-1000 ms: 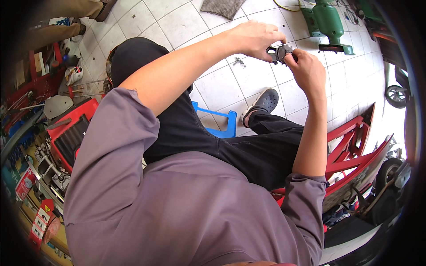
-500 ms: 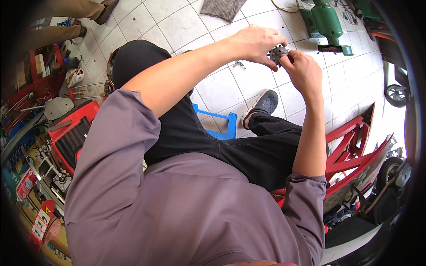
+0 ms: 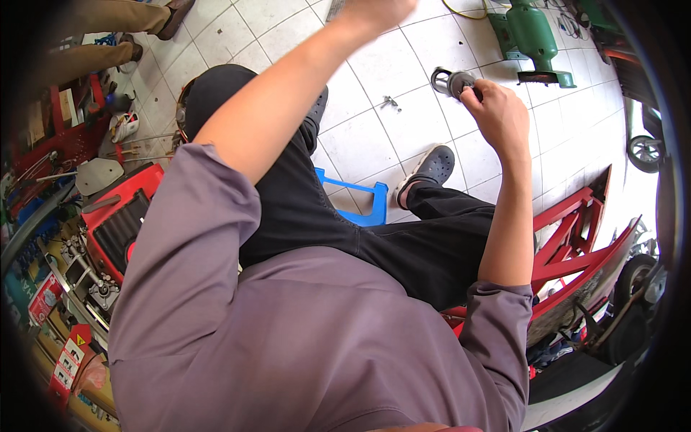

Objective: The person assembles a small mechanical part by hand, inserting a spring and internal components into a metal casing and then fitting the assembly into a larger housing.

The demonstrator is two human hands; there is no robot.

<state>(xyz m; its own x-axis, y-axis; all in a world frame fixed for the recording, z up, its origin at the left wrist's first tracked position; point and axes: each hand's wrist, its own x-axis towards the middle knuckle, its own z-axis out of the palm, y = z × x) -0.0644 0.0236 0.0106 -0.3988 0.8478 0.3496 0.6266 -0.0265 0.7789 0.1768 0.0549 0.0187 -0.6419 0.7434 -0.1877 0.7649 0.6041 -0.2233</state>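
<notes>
My right hand is closed on the edge of a dark grey metal part with a round body and an open ring-shaped end, held above the tiled floor. My left hand is apart from it, up at the picture's top edge. That edge cuts off its fingers, and the hand is slightly smeared. Several small metal pieces, perhaps bolts, lie on the tiles between my hands and my shoes.
A green machine body stands on the floor at the far right. Below my hands is a blue plastic stool. A red metal frame stands at right, a red case at left. Another person's legs show at far left.
My left hand has let go of the metal part and moved up and left to the top edge. My right hand keeps hold, and the part now shows its ring-shaped end.
</notes>
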